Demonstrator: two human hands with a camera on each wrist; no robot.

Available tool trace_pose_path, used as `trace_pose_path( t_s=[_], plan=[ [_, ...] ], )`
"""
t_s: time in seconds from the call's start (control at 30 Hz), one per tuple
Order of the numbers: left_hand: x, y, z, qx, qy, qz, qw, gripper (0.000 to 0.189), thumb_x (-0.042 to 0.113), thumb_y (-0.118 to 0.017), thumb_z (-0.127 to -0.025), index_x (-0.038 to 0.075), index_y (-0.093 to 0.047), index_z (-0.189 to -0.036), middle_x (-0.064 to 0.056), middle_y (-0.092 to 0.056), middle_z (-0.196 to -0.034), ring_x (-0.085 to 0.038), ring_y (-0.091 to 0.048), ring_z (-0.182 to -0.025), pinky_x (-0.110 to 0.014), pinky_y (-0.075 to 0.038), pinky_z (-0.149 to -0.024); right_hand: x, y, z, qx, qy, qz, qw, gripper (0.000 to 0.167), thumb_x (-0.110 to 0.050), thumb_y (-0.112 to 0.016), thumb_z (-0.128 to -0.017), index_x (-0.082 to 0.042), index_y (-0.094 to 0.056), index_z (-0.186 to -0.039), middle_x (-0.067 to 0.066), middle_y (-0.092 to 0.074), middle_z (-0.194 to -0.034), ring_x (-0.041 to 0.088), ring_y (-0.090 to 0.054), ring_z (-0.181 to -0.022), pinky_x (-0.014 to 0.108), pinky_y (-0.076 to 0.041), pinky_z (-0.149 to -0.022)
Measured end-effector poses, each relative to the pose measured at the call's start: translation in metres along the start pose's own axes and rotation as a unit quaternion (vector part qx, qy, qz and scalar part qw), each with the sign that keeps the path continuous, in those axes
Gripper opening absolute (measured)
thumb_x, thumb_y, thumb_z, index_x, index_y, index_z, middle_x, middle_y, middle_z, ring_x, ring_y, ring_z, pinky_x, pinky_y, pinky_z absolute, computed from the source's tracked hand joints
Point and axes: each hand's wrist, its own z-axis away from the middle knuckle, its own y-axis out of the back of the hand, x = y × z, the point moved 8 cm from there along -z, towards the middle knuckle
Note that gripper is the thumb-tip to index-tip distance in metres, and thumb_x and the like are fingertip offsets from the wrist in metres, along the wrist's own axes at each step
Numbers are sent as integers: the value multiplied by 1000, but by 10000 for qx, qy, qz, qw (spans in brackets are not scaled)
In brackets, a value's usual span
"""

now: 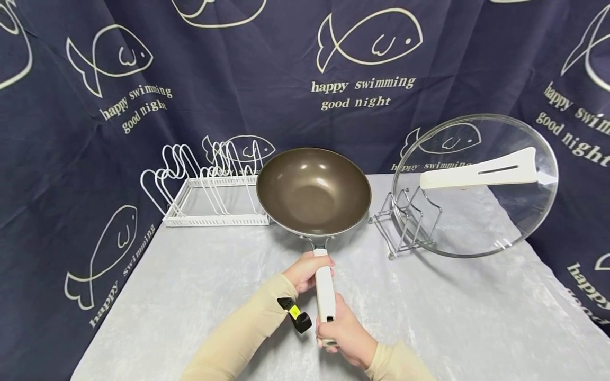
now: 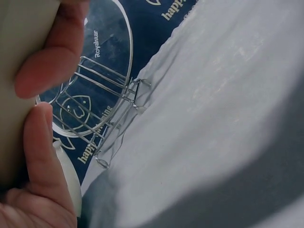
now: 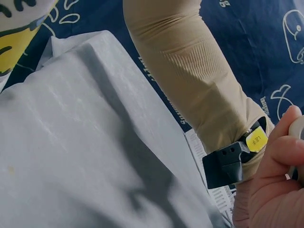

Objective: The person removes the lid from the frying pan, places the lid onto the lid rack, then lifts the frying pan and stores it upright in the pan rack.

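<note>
A wok (image 1: 312, 193) with a brown inside and a long white handle (image 1: 325, 288) is at the middle of the head view, its bowl facing me. My left hand (image 1: 307, 271) grips the handle close to the bowl. Lower down, my right hand (image 1: 347, 333) holds the handle's end. In the left wrist view, the left fingers (image 2: 50, 52) curl about the pale handle. Only part of the right hand (image 3: 278, 178) shows in the right wrist view, at the right edge. Whether the wok touches the table cannot be told.
Left of the wok stands a white wire rack (image 1: 216, 221) with upright loops and a tray base. At right a glass lid (image 1: 476, 222) with a cream handle leans in a small metal rack (image 1: 405, 246). The grey-white table (image 1: 200, 286) meets a dark blue fish-print curtain (image 1: 286, 69) behind.
</note>
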Motion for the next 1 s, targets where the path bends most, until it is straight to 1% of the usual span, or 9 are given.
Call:
trace_pose_path(
  t_s=[0.2, 0.33, 0.5, 0.63, 0.8, 1.0],
  plan=[
    [2, 2, 4, -91, -56, 26, 9999, 10, 3, -57, -75, 6, -50, -81, -3, -55, -60, -7, -56, -53, -18, -51, -52, 0, -5, 1, -55, 75, 1, 10000, 59, 11, -46, -62, 4, -20, -114, 4, -49, -66, 9, -50, -48, 18, -31, -38],
    [7, 2, 6, -83, -111, 71, 9999, 10, 3, -57, -75, 6, -49, -81, -4, -55, -61, -8, -56, -53, -18, -51, -52, -1, -6, 0, -97, 98, 29, 9999, 59, 12, -46, -62, 4, -20, -114, 4, -49, -66, 10, -50, -48, 19, -32, -38],
    [11, -2, 7, -68, -148, 252, 9995, 9, 2, -54, -78, 7, -48, -81, -3, -55, -60, -7, -55, -52, -18, -50, -51, -6, -3, 0, -126, 99, 150, 9998, 64, 10, -48, -63, 7, -17, -119, 5, -50, -65, 11, -50, -48, 20, -32, -39],
    [18, -7, 8, -128, -238, 396, 9988, 8, 1, -52, -79, 8, -48, -78, -2, -54, -59, -6, -54, -51, -18, -50, -50, -14, -2, 2, -169, 134, 273, 9994, 64, 10, -48, -63, 8, -17, -119, 5, -50, -64, 11, -48, -46, 20, -32, -38],
    [27, -12, 13, -220, -318, 467, 9982, 8, 1, -53, -79, 7, -49, -76, -2, -54, -58, -7, -54, -50, -19, -50, -50, -24, -8, 5, -206, 184, 367, 9989, 63, 10, -49, -64, 7, -17, -118, 5, -50, -65, 11, -49, -47, 20, -32, -39],
    [40, -18, 21, -390, -320, 460, 9977, 7, 3, -54, -77, 7, -50, -74, -2, -54, -56, -8, -53, -48, -19, -49, -49, -38, -16, 11, -111, 55, 406, 9991, 62, 10, -49, -64, 5, -16, -117, 4, -50, -65, 11, -50, -49, 20, -31, -40]
  ],
)
